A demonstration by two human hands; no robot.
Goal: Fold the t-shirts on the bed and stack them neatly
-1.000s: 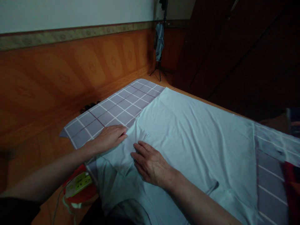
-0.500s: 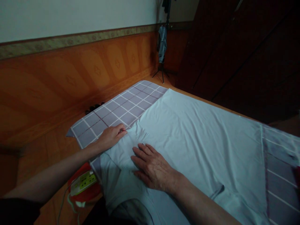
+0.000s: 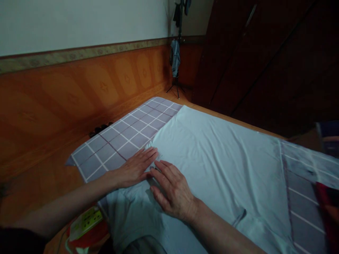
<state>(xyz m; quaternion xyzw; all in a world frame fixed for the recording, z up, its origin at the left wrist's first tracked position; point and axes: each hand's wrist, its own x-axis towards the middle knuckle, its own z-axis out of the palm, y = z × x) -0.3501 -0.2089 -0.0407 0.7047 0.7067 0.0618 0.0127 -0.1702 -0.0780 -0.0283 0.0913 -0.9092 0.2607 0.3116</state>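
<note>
A pale T-shirt (image 3: 212,151) lies spread out in front of me, with its neck opening (image 3: 144,245) towards my body and shallow creases running along it. My left hand (image 3: 139,165) rests flat on the left edge of the shirt, around the sleeve, fingers stretched out. Just beside it, my right hand (image 3: 172,188) lies palm down on the fabric with its fingers apart. The fingertips of both hands are close together. Neither hand grips the cloth. Part of the sleeve is hidden under the hands.
Beneath the shirt is a grey checked cover (image 3: 127,135). At lower left a power strip (image 3: 91,218) sits on something red, below the cover's edge. A coat rack (image 3: 177,83) stands in the far corner, near a dark wardrobe (image 3: 265,70). Red fabric (image 3: 324,197) shows at right.
My left hand has let go of the sleeve edge and moved right, flattening onto the shirt beside my right hand. My right hand stays on the fabric. The view has shifted slightly.
</note>
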